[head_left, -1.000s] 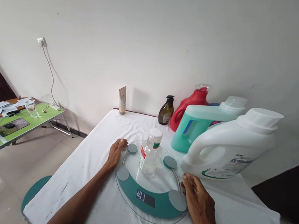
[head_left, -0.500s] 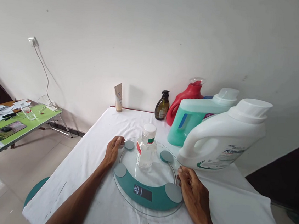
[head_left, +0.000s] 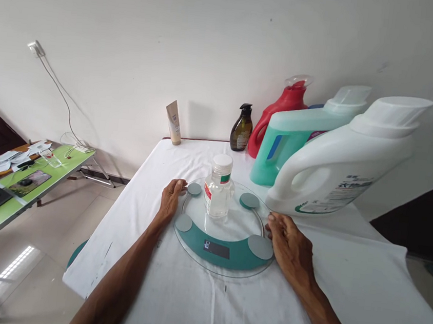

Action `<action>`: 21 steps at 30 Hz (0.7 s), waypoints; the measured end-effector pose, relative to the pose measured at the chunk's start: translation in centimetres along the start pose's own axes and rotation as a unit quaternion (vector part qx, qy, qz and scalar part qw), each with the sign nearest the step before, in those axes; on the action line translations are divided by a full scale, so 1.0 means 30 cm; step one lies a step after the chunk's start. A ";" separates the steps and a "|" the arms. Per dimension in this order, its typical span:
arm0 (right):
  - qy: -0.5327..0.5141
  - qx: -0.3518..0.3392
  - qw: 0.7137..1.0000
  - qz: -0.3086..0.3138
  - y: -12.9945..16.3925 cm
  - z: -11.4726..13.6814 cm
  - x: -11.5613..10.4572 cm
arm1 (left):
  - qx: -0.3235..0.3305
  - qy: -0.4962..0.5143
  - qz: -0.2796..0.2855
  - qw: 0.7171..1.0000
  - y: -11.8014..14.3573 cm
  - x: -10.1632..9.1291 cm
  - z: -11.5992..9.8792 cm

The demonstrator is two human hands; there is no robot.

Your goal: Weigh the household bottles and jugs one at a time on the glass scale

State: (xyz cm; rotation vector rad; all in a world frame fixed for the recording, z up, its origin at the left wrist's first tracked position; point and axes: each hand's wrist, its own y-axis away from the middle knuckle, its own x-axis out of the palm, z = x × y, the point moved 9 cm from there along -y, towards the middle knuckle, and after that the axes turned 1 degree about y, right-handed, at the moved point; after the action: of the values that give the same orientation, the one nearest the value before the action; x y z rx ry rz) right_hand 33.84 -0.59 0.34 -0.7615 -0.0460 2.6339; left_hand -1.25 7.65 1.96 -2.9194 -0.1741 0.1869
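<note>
Right now, a round glass scale [head_left: 224,235] with a teal band.
Left hand [head_left: 170,198] and right hand [head_left: 289,244] rest open-palmed against its rim; a clear white-capped bottle [head_left: 219,193] stands upright on it.

From my feed this reads as a plain room in a home, pressed into use as a makeshift work spot. A table under a white cloth [head_left: 171,301] stands against a bare white wall [head_left: 175,39], with laundry detergent jugs [head_left: 340,159] and a pump bottle [head_left: 241,129] lined along it. A glass bathroom scale [head_left: 223,240] sits on the cloth. To the left I see a green folding table [head_left: 6,207] with papers, tiled floor [head_left: 50,232], and a charger cable hanging from a wall socket [head_left: 36,48].
</note>
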 end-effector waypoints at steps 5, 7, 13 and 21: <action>-0.005 0.007 1.000 0.005 0.011 0.021 -0.006 | -0.009 -0.004 0.005 1.000 -0.007 0.003 0.003; -0.005 -0.001 1.000 0.002 0.014 0.028 -0.011 | -0.012 -0.007 0.007 1.000 -0.009 0.004 0.004; -0.010 -0.009 1.000 0.004 0.017 0.035 -0.015 | -0.012 -0.014 0.011 1.000 -0.008 0.005 0.000; -0.007 0.003 1.000 0.007 0.020 0.030 -0.015 | -0.015 -0.015 0.012 1.000 -0.001 0.008 -0.004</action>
State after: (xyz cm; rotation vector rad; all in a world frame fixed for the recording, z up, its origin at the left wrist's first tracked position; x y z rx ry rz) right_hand 33.49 -1.24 1.25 -0.7447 -0.0371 2.6518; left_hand -1.01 7.69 2.07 -2.9509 -0.1466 0.2342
